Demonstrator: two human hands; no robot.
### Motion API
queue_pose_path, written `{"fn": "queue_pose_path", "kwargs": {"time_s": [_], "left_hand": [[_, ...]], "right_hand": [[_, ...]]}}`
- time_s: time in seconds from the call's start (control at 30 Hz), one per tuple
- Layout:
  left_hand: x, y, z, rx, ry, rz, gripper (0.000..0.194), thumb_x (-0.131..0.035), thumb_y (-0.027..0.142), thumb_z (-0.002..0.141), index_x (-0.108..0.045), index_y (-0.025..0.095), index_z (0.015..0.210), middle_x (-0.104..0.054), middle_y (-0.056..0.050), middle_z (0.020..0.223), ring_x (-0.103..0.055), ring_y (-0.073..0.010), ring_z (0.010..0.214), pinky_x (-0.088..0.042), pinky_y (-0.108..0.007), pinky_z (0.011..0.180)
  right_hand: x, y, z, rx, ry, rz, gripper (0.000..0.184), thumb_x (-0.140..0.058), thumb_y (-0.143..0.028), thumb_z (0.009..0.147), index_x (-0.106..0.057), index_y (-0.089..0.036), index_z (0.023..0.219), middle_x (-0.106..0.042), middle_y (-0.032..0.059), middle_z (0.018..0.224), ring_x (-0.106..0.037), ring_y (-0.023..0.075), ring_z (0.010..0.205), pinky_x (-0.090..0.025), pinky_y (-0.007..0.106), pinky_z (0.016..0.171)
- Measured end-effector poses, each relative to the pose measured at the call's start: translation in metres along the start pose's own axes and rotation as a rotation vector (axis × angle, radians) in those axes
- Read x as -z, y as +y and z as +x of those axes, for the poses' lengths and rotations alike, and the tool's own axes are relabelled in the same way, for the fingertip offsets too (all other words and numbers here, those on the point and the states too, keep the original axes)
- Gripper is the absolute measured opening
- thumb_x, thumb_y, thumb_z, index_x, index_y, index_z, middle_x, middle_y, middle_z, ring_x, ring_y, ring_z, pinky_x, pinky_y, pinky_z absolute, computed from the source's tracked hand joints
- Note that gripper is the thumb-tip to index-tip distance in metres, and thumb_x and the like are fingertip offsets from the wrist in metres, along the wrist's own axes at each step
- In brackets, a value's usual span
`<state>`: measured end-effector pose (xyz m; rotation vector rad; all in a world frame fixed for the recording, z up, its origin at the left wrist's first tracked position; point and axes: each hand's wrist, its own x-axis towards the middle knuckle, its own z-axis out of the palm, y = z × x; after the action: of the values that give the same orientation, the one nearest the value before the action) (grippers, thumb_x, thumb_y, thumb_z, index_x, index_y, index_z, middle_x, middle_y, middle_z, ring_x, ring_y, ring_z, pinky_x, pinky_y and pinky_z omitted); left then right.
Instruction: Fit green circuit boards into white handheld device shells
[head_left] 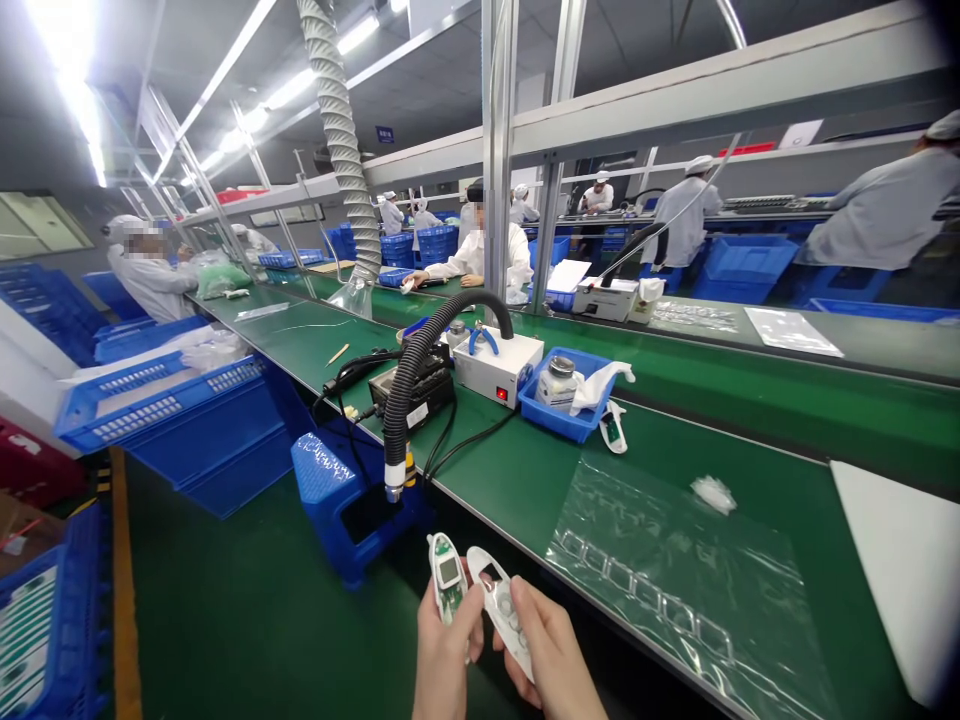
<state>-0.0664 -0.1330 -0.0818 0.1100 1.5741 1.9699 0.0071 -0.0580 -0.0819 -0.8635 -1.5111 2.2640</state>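
Note:
My left hand [448, 640] is closed around a white oval device half with a green circuit board and a small grey display [448, 570]. My right hand [551, 635] grips a white plastic cover [501, 605] that has a window opening and round button shapes. The two parts are held side by side, tilted, in front of the bench edge; my left thumb reaches to the cover's near side. On the bench, a similar white device half with a green board [613, 428] lies beside a blue tray [568, 425].
A clear plastic sheet [675, 560] with a row of small clear frames lies on the green bench [480, 470]. A white box [499, 365] with a lit red switch feeds a black flexible hose [405, 400]. A blue stool [330, 500] stands below. Co-workers sit beyond.

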Motion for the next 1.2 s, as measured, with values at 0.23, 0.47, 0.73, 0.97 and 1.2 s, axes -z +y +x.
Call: {"fn": "queue_pose_path", "kwargs": {"time_s": [0.23, 0.47, 0.73, 0.97, 1.2], "left_hand": [[0.006, 0.017, 0.000, -0.019, -0.145, 0.171, 0.042, -0.077, 0.039, 0.069, -0.057, 0.014, 0.097, -0.058, -0.001, 0.074, -0.037, -0.0050, 0.051, -0.027, -0.018, 0.044], [-0.020, 0.003, -0.006, 0.089, 0.201, -0.149, 0.073, -0.085, 0.049, 0.055, -0.049, 0.016, 0.109, -0.055, 0.002, 0.068, -0.046, -0.0087, 0.052, -0.034, -0.019, 0.043], [-0.022, -0.007, -0.008, 0.051, 0.150, -0.138, 0.063, -0.085, 0.045, 0.057, -0.051, 0.015, 0.101, -0.054, 0.004, 0.063, -0.042, -0.0061, 0.048, -0.033, -0.017, 0.043], [-0.020, -0.010, -0.004, 0.086, 0.152, -0.207, 0.063, -0.088, 0.041, 0.053, -0.049, 0.017, 0.096, -0.059, 0.001, 0.071, -0.054, -0.0108, 0.058, -0.041, -0.019, 0.049], [-0.030, -0.007, -0.006, 0.155, 0.200, -0.276, 0.065, -0.091, 0.045, 0.044, -0.049, 0.017, 0.085, -0.052, 0.005, 0.060, -0.046, -0.0072, 0.049, -0.034, -0.018, 0.043]], "right_hand": [[0.008, -0.009, -0.008, -0.013, -0.049, -0.125, 0.062, -0.044, -0.076, 0.079, -0.050, -0.016, 0.067, -0.044, -0.0050, 0.048, -0.033, 0.0019, 0.032, -0.019, 0.014, 0.031], [-0.005, 0.002, -0.015, 0.020, 0.025, -0.057, 0.058, -0.047, -0.075, 0.078, -0.049, -0.017, 0.069, -0.036, -0.0080, 0.048, -0.025, 0.0015, 0.033, -0.014, 0.016, 0.033], [-0.007, 0.008, -0.014, 0.064, 0.086, 0.024, 0.049, -0.056, -0.065, 0.080, -0.059, -0.016, 0.081, -0.045, -0.0038, 0.057, -0.030, 0.0036, 0.040, -0.014, 0.016, 0.035], [-0.004, 0.016, -0.011, 0.112, 0.128, -0.028, 0.048, -0.055, -0.063, 0.081, -0.064, -0.016, 0.087, -0.048, -0.0014, 0.061, -0.033, 0.0062, 0.045, -0.019, 0.017, 0.036], [0.000, 0.020, -0.009, 0.195, 0.138, -0.105, 0.048, -0.050, -0.063, 0.084, -0.065, -0.017, 0.086, -0.048, -0.0004, 0.059, -0.043, 0.0113, 0.054, -0.027, 0.017, 0.040]]}}
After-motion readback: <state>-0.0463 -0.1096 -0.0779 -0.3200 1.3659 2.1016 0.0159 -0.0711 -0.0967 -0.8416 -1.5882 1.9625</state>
